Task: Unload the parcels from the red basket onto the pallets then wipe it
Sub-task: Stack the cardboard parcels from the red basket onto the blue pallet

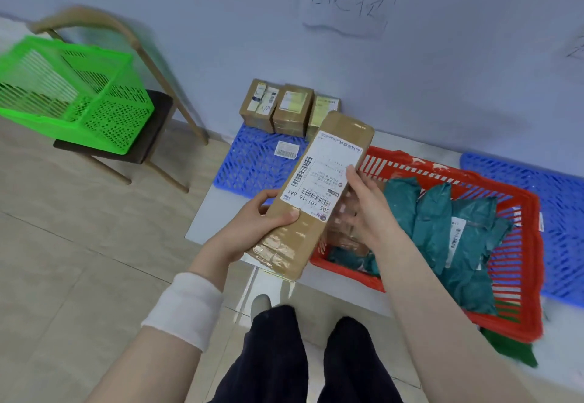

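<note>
while the long parcel (328,162) is held beside the red basket (534,229), near end in the grip of the left hand (252,222), right edge pinched by the right hand (363,210), its axis is pointed at the blue pallet (252,162) ahead.

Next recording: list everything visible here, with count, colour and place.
Long parcel: one, brown, white label, held above the floor
Red basket: one, red, floor by wall
Bagged parcels: several, teal, in red basket
Pallets: two, blue, left and right of red basket
Small boxes: three, brown, left pallet, against wall
Loose label: one, white, left pallet
Green basket: one, green, on chair
Chair: one, wood, dark seat, far left
Paper sign: one, white, wall
Cloth: one, green, floor beside red basket
Left hand: one, gripping long parcel's near end
Right hand: one, holding its right edge, thumb on label
</note>
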Demonstrator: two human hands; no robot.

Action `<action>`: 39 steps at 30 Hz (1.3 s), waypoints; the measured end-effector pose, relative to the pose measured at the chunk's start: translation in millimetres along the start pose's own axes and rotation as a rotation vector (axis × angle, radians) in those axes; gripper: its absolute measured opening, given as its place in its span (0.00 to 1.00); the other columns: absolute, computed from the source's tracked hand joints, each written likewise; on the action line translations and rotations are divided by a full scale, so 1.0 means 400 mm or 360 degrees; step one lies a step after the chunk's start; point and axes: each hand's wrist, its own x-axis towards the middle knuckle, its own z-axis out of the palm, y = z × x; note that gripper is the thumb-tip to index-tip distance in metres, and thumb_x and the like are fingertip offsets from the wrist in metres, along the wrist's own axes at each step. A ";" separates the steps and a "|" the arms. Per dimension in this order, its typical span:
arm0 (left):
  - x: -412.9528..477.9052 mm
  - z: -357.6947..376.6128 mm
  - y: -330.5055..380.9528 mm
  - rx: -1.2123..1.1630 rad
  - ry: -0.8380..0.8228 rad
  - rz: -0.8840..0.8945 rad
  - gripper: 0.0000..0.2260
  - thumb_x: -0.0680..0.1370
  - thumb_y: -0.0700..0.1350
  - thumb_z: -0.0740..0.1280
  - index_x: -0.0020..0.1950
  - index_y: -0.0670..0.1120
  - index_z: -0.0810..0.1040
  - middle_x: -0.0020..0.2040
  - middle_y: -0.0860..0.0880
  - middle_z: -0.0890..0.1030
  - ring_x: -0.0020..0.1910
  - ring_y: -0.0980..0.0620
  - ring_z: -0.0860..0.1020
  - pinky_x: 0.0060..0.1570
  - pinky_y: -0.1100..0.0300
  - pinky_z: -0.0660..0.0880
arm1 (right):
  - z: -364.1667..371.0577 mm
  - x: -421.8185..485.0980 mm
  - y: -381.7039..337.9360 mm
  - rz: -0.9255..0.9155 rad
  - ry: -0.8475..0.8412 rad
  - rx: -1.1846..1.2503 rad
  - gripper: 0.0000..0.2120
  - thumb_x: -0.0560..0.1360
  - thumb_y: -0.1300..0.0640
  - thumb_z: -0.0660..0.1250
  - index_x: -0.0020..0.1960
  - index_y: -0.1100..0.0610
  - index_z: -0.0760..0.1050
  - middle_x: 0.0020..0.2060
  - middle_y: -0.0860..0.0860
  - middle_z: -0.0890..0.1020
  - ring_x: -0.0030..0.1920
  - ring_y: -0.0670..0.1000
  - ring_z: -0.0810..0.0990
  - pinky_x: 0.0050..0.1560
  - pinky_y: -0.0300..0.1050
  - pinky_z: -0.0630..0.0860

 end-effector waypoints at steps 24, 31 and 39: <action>0.333 -0.357 -0.061 -0.1006 0.0198 -0.0400 0.21 0.70 0.57 0.65 0.61 0.54 0.73 0.58 0.49 0.76 0.57 0.50 0.75 0.60 0.44 0.72 | 0.278 0.365 0.131 0.0161 0.0852 0.0809 0.33 0.71 0.54 0.72 0.71 0.53 0.61 0.60 0.54 0.78 0.57 0.57 0.79 0.51 0.56 0.78; 0.577 -0.345 -0.067 -0.1178 0.0506 -0.0296 0.21 0.76 0.48 0.66 0.67 0.45 0.68 0.62 0.47 0.77 0.46 0.59 0.82 0.60 0.54 0.74 | 0.307 0.537 0.166 0.0260 0.0970 0.0997 0.32 0.71 0.56 0.72 0.71 0.52 0.62 0.61 0.54 0.78 0.52 0.52 0.80 0.53 0.56 0.78; 0.865 -0.422 -0.107 -0.1003 0.0517 -0.0399 0.22 0.76 0.46 0.66 0.68 0.43 0.66 0.61 0.47 0.77 0.46 0.58 0.81 0.61 0.56 0.73 | 0.298 0.780 0.225 0.0308 0.0980 0.1161 0.29 0.73 0.61 0.68 0.71 0.54 0.62 0.62 0.56 0.76 0.54 0.54 0.78 0.50 0.52 0.77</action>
